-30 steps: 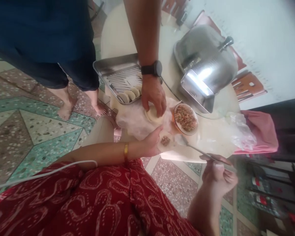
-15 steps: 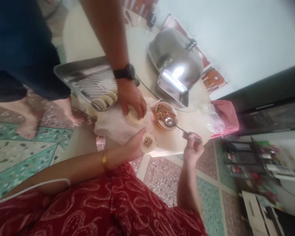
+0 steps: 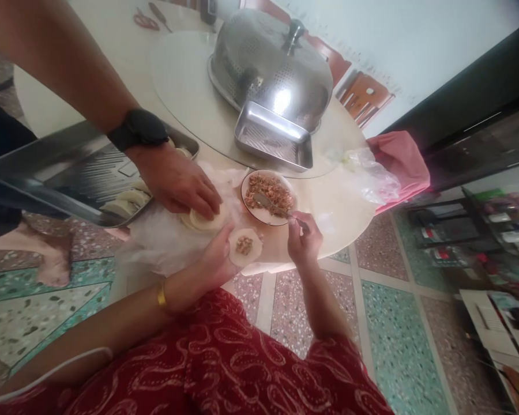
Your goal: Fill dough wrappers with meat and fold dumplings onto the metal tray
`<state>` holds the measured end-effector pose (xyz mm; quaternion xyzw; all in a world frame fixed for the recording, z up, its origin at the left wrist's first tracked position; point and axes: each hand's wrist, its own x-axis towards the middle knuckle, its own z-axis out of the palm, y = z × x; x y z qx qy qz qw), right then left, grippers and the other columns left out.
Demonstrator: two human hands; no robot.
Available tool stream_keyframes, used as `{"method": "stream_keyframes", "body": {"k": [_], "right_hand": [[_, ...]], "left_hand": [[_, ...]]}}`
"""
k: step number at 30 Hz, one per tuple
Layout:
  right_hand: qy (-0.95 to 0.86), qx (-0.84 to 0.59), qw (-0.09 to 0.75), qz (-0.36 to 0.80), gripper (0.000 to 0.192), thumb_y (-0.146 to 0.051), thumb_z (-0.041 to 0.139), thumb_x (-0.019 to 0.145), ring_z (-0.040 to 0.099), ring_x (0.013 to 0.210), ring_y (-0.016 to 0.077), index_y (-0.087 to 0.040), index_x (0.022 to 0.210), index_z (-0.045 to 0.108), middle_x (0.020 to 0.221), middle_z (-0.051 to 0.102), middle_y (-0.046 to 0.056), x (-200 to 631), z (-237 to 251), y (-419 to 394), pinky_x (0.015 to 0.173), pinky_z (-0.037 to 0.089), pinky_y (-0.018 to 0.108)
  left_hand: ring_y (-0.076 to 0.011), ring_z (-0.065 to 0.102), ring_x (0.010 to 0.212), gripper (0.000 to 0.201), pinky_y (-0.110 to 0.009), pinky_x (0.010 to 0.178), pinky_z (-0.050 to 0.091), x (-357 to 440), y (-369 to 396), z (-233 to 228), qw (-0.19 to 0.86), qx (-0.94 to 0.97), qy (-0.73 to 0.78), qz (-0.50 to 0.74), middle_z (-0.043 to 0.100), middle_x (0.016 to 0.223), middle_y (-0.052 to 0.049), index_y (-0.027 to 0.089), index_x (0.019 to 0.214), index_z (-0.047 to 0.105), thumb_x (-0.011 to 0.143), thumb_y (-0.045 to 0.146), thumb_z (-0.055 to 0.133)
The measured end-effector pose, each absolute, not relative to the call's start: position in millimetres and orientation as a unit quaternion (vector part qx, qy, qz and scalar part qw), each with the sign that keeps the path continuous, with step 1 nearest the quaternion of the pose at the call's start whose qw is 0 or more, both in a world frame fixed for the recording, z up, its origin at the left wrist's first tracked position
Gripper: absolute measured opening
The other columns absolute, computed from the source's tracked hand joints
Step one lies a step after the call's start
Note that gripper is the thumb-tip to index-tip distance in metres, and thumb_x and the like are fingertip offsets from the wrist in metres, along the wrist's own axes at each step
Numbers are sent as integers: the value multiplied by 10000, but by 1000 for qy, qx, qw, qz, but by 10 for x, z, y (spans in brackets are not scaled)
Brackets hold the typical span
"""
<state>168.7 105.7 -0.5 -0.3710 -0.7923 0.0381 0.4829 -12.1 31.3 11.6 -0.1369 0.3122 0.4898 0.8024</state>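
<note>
My left hand (image 3: 216,259) holds a round dough wrapper (image 3: 245,246) with a small lump of minced filling at its middle. My right hand (image 3: 303,239) grips the handle of a metal spoon (image 3: 272,206) whose bowl rests in a white bowl of minced filling (image 3: 269,196). Just left of my wrapper, another person's hand (image 3: 177,181), with a black watch on the wrist, presses on a stack of dough wrappers (image 3: 205,219) lying on white plastic.
A steel tray (image 3: 69,178) with folded dumplings overhangs the round table's (image 3: 337,202) left edge. A domed steel cover (image 3: 272,69) and small steel tray (image 3: 274,141) stand on a turntable behind the bowl. A plastic bag (image 3: 367,173) and pink cloth (image 3: 404,164) lie right.
My right hand has brought the spoon from above the table's edge down into the filling bowl. The view has swung closer to the table. The other person's hand stays on the wrapper stack.
</note>
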Motion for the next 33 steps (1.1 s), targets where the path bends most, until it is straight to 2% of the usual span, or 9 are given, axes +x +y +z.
{"method": "stream_keyframes", "body": {"k": [6, 10, 16, 20, 23, 27, 33], "right_hand": [[-818, -298, 492, -8, 147, -194, 488, 951, 682, 763, 176, -235, 1020, 612, 840, 727, 40, 1472, -73, 1200, 700, 561, 312], [-820, -327, 469, 19, 153, -222, 469, 957, 682, 758, 179, -223, 982, 620, 834, 729, 53, 1484, -102, 1165, 711, 568, 325], [-745, -441, 465, 184, 245, -386, 489, 947, 716, 761, 187, -216, 903, 659, 803, 746, 38, 1566, -64, 1141, 729, 584, 333], [-654, -482, 499, 301, 270, -449, 580, 889, 705, 652, 173, -197, 868, 674, 734, 740, 25, 1701, -82, 1181, 661, 582, 315], [-568, -483, 555, 369, 257, -439, 641, 848, 670, 571, 151, -183, 835, 660, 660, 712, 0, 1826, -117, 1188, 606, 562, 299], [-524, -443, 605, 404, 178, -373, 656, 855, 674, 606, 145, -195, 868, 662, 652, 696, -20, 1963, -120, 1038, 632, 560, 303], [-654, -371, 559, 350, 100, -287, 616, 898, 717, 773, 184, -234, 921, 698, 799, 726, 13, 2036, -35, 701, 686, 571, 342]], "left_hand": [[-197, 711, 863, 455, -320, 907, 541, -89, 355, 142, 790, -141, 333, 495, 741, 948, -130, 55, 1170, 623, 1028, 385, 344], [-194, 704, 897, 482, -320, 927, 534, -80, 366, 117, 791, -143, 333, 494, 737, 970, -126, 60, 1227, 603, 1028, 409, 337], [-185, 705, 853, 486, -298, 891, 542, -82, 385, 182, 788, -136, 344, 492, 737, 950, -137, 35, 1235, 584, 1036, 389, 316], [-234, 711, 823, 548, -390, 826, 573, -117, 451, 147, 798, -108, 346, 481, 734, 944, -149, 60, 1317, 534, 1011, 470, 338], [-246, 712, 833, 588, -425, 840, 571, -146, 523, 58, 812, -111, 335, 466, 728, 936, -148, 73, 1351, 507, 1004, 508, 316], [-252, 709, 889, 600, -411, 876, 560, -171, 564, -67, 816, -110, 311, 476, 724, 958, -152, 74, 1357, 500, 986, 527, 369], [-294, 694, 915, 653, -497, 867, 550, -215, 466, -21, 828, -62, 306, 466, 712, 1020, -177, 78, 1337, 544, 976, 575, 324]]}}
